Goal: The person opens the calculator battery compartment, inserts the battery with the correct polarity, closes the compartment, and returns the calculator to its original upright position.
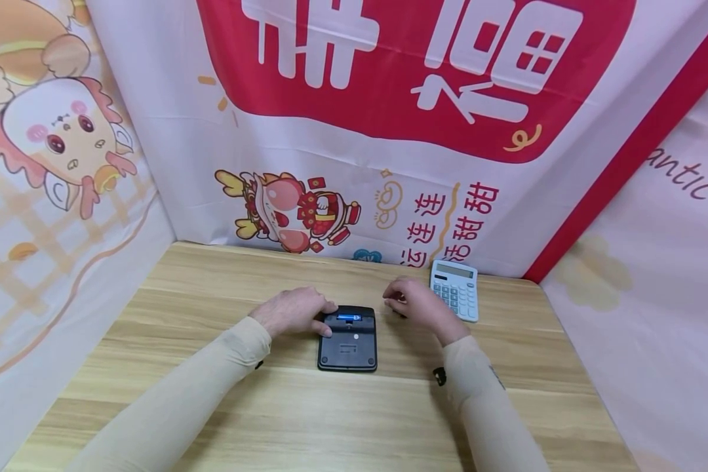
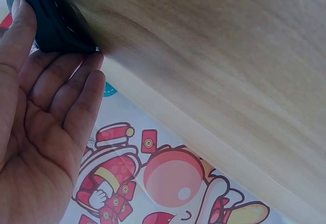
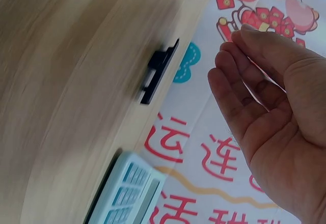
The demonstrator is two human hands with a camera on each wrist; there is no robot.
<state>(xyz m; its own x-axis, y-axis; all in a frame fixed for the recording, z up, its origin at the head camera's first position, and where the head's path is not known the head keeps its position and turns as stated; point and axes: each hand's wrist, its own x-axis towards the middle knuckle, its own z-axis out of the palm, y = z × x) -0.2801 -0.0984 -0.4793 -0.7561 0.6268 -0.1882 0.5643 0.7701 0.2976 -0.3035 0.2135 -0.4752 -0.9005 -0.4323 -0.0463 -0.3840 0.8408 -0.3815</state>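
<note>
A black calculator (image 1: pixel 348 351) lies face down on the table, its battery slot uncovered with a blue battery (image 1: pixel 349 317) inside. At its upper left corner, my left hand (image 1: pixel 295 311) holds it, thumb on the back and fingers along the edge. The left wrist view shows the calculator's dark edge (image 2: pixel 66 35) between that thumb and the fingertips. To the right, my right hand (image 1: pixel 415 305) hovers over the table with fingers loosely bent and nothing in them. Close by its fingertips lies a small black battery cover (image 3: pixel 162 71), apart from the hand in the right wrist view.
A light blue calculator (image 1: pixel 455 292) lies face up at the back right, just beyond my right hand. Behind the wooden table (image 1: pixel 307 419) hangs a printed cloth (image 1: pixel 389 151), with more cloth at both sides.
</note>
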